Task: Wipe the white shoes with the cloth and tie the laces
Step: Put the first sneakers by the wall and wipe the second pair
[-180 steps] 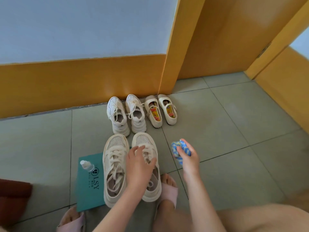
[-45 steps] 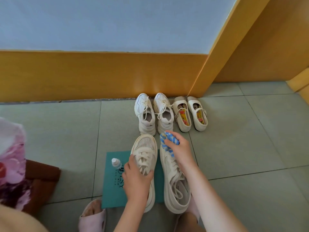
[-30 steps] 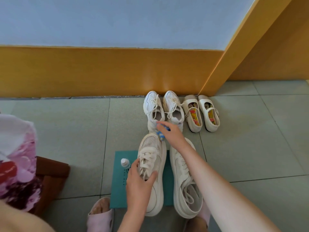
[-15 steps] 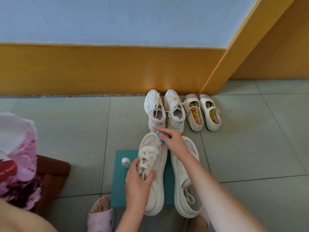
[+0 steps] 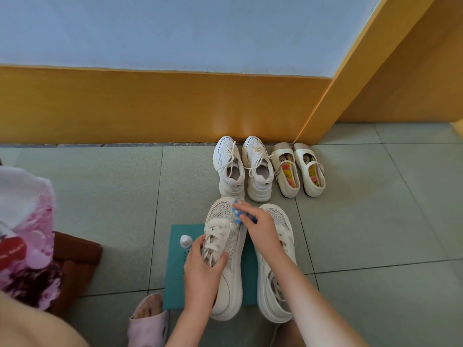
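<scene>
White shoes (image 5: 233,291) lie side by side on the floor (image 5: 375,234), toes pointing away from the person, and both hands are on the job. Just left of the left hand (image 5: 203,269) stands a small capped bottle (image 5: 186,241) on a teal sheet (image 5: 179,284); it looks parked there to be within reach, with the sheet under it and the shoe presumably to spare the floor. A pink slipper (image 5: 147,319) sits lower left of that hand. The left hand is curled over the laces (image 5: 213,242) of the held shoe (image 5: 220,212), fingers across the top and thumb down the inner side; I take that as a clamp, so the shoe can't skid while it's rubbed. Just ahead of those fingers the blue cloth (image 5: 236,212) is pressed on the toe's inner edge; the right hand (image 5: 260,226) has it bunched and pinched in curled fingers, reaching across the other shoe (image 5: 281,221), which lies under its wrist untouched, laces seemingly loose. Beyond the right hand, well apart by the wall, wait white sneakers (image 5: 230,171) and strap shoes (image 5: 288,174); wiping seems early on, tying not yet begun.
</scene>
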